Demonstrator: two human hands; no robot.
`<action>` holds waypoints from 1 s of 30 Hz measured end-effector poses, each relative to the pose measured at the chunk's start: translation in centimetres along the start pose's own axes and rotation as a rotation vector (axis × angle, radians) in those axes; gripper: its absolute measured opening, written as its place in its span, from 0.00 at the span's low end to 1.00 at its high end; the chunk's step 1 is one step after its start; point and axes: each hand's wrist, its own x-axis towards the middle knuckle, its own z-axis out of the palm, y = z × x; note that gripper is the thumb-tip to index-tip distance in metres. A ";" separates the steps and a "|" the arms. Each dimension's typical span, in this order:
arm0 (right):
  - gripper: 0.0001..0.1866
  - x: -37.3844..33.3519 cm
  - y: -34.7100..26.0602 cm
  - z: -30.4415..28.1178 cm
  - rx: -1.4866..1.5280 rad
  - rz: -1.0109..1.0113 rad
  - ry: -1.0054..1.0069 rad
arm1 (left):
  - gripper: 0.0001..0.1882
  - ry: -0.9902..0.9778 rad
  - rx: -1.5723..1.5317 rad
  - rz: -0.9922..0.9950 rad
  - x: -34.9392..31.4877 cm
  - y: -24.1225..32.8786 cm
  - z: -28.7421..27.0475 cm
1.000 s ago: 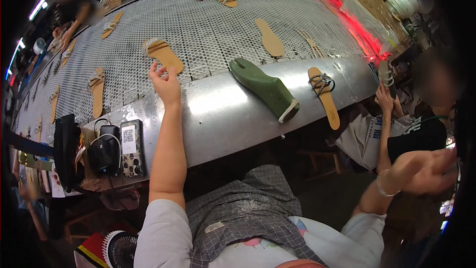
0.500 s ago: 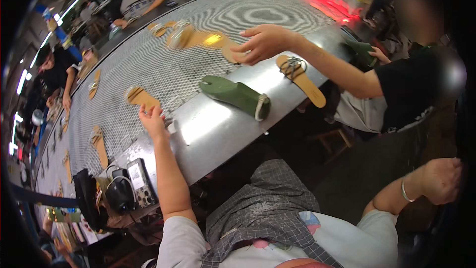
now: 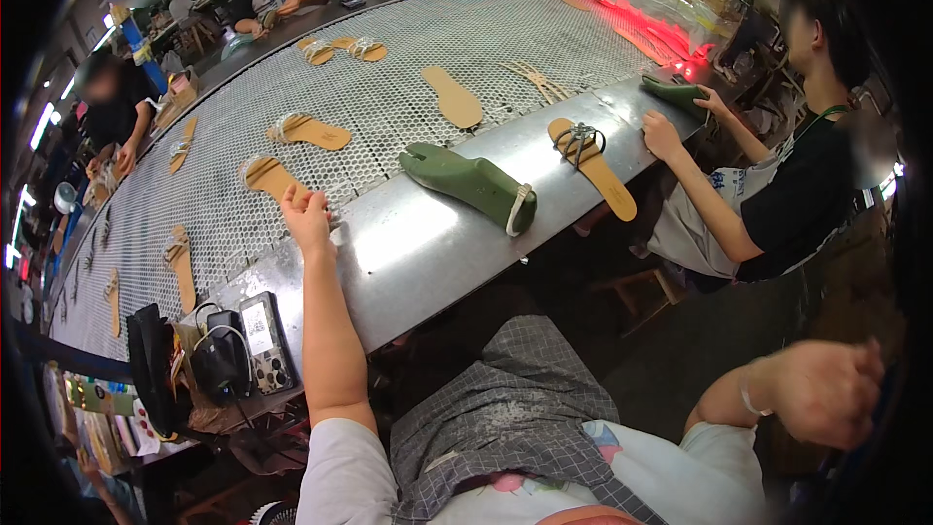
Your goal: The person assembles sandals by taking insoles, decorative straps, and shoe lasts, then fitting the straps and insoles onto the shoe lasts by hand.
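Observation:
My left hand (image 3: 308, 218) reaches over the near edge of the mesh belt, fingers pinched at the heel of a tan flat sandal (image 3: 274, 176) with a pale, shiny strap. To its right, on the metal ledge, lies a green shoe last (image 3: 465, 183) with a light strap round its heel end. A tan sandal with dark thin straps (image 3: 595, 173) rests farther right. My right hand (image 3: 826, 391) is off at the lower right, away from the ledge, curled and slightly blurred; whatever it may hold is hidden.
The mesh belt (image 3: 389, 97) carries several more sandals and a bare tan sole (image 3: 451, 97). At the right, a co-worker (image 3: 807, 175) handles another green last (image 3: 674, 91). A phone (image 3: 264, 335) and a black pouch (image 3: 222, 355) lie left of my forearm. Red light glows beyond.
The co-worker's arm has drawn back from over the belt, uncovering the sole and sandals there. My left fingers have closed at the sandal's heel. My right hand has come lower and slightly left.

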 end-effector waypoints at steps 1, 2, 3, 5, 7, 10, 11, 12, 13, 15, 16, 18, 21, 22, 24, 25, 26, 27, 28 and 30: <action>0.19 -4.1 -1.0 4.2 -0.125 0.011 -0.262 | 0.28 -0.019 -0.002 -0.004 -0.1 -0.3 0.8; 0.22 -7.4 -1.8 8.7 -0.110 0.217 -0.482 | 0.29 -0.011 0.009 -0.001 -0.1 -0.4 0.0; 0.24 -8.6 -2.9 12.2 0.033 0.485 -0.582 | 0.29 -0.007 0.012 -0.015 -0.2 -0.7 0.0; 0.27 -9.5 -5.2 16.4 0.349 0.863 -0.580 | 0.29 -0.025 0.013 -0.029 -0.1 -1.2 -0.1; 0.30 -9.2 -7.2 18.8 0.681 0.939 -0.423 | 0.29 -0.061 0.025 -0.023 0.0 -1.6 0.0; 0.31 -7.2 -10.1 21.9 1.160 0.938 -0.333 | 0.28 -0.066 0.066 0.036 0.0 -0.9 -0.3; 0.31 -7.5 -10.4 21.9 1.177 0.949 -0.325 | 0.28 -0.043 0.086 0.044 0.0 -0.5 -0.8; 0.31 -7.8 -10.8 21.9 1.229 0.964 -0.311 | 0.28 -0.024 0.099 0.045 0.1 -0.6 -1.7; 0.31 -7.3 -10.9 21.5 1.232 0.966 -0.326 | 0.28 -0.047 0.088 0.044 0.0 -1.0 -0.6; 0.31 -6.3 -11.1 21.1 1.246 0.968 -0.358 | 0.28 -0.082 0.047 0.034 -0.1 -1.7 1.5; 0.32 -6.4 -11.4 21.2 1.291 0.970 -0.350 | 0.28 -0.070 0.048 0.039 0.3 -1.9 0.9; 0.32 -6.6 -11.8 21.4 1.378 0.968 -0.338 | 0.28 -0.042 0.062 0.052 1.0 -2.2 -0.1; 0.32 -6.8 -12.2 22.0 1.496 0.963 -0.340 | 0.28 -0.024 0.075 0.031 1.5 -2.6 -0.5; 0.33 -6.9 -12.3 22.1 1.529 0.961 -0.343 | 0.28 -0.023 0.066 0.030 1.4 -2.6 -0.2; 0.33 -7.0 -12.4 22.5 1.592 0.956 -0.353 | 0.27 -0.049 0.060 0.002 0.9 -2.7 0.9; 0.33 -7.3 -12.6 22.9 1.650 0.951 -0.344 | 0.27 -0.038 0.055 0.012 1.1 -2.5 0.3; 0.33 -7.6 -12.9 23.4 1.709 0.944 -0.335 | 0.27 -0.014 0.056 0.022 1.1 -2.4 -0.4; 0.34 -7.8 -13.1 23.9 1.769 0.937 -0.326 | 0.27 -0.017 0.070 0.039 1.0 -2.4 -1.1; 0.34 -7.8 -13.0 24.2 1.810 0.920 -0.334 | 0.27 -0.039 0.068 0.055 1.1 -2.4 -0.6; 0.34 -7.6 -12.7 25.0 1.899 0.885 -0.346 | 0.28 -0.034 0.053 0.075 0.9 -2.5 -0.3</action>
